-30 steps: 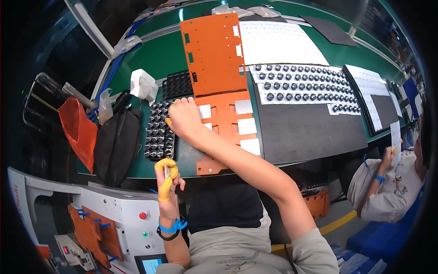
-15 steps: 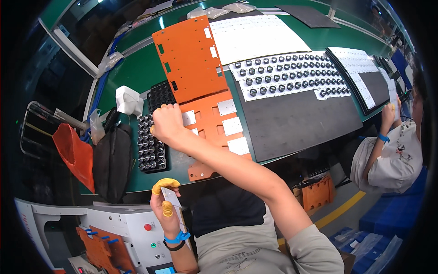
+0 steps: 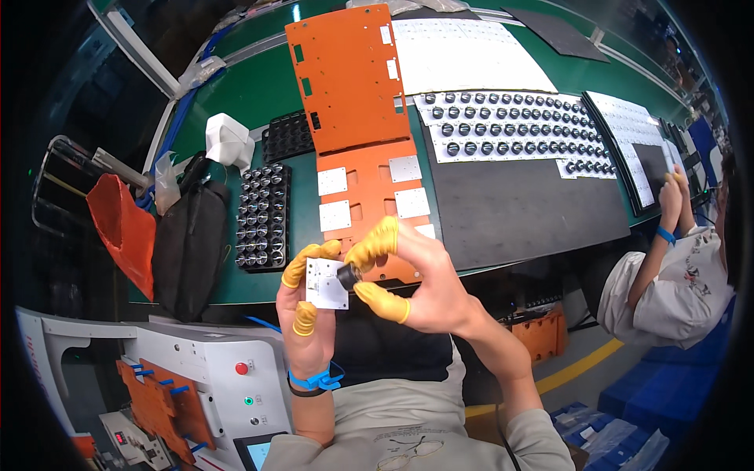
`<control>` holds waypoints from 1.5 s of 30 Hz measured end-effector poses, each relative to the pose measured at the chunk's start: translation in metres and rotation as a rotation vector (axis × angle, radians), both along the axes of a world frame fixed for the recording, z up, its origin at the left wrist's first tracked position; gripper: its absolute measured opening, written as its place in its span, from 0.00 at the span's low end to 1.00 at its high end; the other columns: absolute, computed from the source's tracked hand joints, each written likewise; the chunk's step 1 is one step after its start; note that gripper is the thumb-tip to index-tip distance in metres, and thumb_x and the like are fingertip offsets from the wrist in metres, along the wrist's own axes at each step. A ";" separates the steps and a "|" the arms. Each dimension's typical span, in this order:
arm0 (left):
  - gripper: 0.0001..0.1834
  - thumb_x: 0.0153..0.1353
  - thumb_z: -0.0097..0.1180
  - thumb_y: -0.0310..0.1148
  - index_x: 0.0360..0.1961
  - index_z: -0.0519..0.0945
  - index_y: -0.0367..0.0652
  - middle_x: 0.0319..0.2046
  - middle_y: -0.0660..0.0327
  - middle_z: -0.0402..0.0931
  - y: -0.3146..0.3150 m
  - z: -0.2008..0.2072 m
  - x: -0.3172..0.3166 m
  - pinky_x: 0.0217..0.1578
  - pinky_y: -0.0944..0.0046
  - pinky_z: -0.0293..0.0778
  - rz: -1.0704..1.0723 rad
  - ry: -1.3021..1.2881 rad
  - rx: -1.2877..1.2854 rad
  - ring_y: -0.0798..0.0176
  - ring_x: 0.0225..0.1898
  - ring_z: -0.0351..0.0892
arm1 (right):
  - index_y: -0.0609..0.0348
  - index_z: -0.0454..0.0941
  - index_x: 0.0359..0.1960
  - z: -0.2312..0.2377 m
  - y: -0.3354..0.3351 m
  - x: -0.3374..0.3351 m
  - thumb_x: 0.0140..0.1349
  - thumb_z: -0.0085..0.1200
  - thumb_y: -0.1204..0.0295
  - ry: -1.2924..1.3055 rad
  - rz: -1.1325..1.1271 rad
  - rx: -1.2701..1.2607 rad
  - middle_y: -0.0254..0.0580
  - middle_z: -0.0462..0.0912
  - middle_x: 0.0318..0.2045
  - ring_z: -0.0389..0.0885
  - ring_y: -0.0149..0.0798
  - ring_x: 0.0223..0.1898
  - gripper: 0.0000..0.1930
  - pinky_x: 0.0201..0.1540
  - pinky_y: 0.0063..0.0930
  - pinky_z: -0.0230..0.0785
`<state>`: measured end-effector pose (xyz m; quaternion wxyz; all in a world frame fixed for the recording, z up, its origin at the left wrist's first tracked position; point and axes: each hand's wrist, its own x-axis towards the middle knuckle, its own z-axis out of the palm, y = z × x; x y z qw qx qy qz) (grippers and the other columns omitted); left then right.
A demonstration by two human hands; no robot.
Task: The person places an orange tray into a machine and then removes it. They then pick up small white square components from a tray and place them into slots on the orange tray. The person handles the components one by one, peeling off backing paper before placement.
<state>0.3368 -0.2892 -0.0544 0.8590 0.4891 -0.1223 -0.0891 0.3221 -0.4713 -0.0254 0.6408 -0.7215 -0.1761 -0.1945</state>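
My left hand (image 3: 308, 314) grips a small square white circuit board (image 3: 324, 284) by its edges, with yellow finger cots on the fingertips. In my right hand (image 3: 420, 286) a short black cylindrical part (image 3: 349, 275) is pinched between cotted thumb and fingers. It is against the board's right side; whether it is seated there I cannot tell. Just beyond the hands lies an orange fixture plate (image 3: 369, 169) with several white square boards (image 3: 332, 180) in its recesses. Its orange lid (image 3: 349, 78) stands open behind. To the left is a black tray (image 3: 284, 212) of silver-topped black cylinders (image 3: 263, 208).
Rows of black cylinders on white boards (image 3: 503, 129) lie on a dark mat (image 3: 534, 212) at right. A second black tray (image 3: 287, 135), a white container (image 3: 228, 141) and an orange bag (image 3: 118, 235) are left. A machine (image 3: 228, 392) stands lower left; a co-worker (image 3: 660, 275) sits right.
My right hand has come back from the tray of cylinders to the board, now holding a black cylinder. My left hand has raised the board and turned its face into view.
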 end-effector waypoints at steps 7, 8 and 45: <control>0.41 0.56 0.70 0.55 0.58 0.76 0.30 0.57 0.49 0.76 -0.008 -0.007 -0.003 0.62 0.55 0.70 -0.029 -0.065 0.017 0.55 0.57 0.78 | 0.63 0.81 0.52 -0.011 -0.015 -0.013 0.56 0.65 0.79 0.036 0.044 -0.014 0.41 0.78 0.36 0.76 0.41 0.40 0.19 0.45 0.32 0.72; 0.41 0.56 0.70 0.56 0.57 0.77 0.30 0.57 0.49 0.77 -0.009 -0.007 -0.003 0.61 0.56 0.70 -0.028 -0.068 0.038 0.56 0.56 0.78 | 0.63 0.81 0.52 -0.012 -0.017 -0.012 0.56 0.65 0.79 0.014 0.038 -0.047 0.41 0.78 0.36 0.76 0.41 0.40 0.20 0.44 0.32 0.71; 0.42 0.59 0.68 0.54 0.60 0.72 0.28 0.55 0.54 0.76 -0.017 -0.008 0.001 0.58 0.61 0.72 0.014 -0.102 0.246 0.62 0.56 0.77 | 0.67 0.79 0.56 -0.019 -0.016 -0.028 0.53 0.67 0.65 -0.180 -0.187 -0.560 0.45 0.76 0.40 0.70 0.46 0.38 0.28 0.41 0.37 0.68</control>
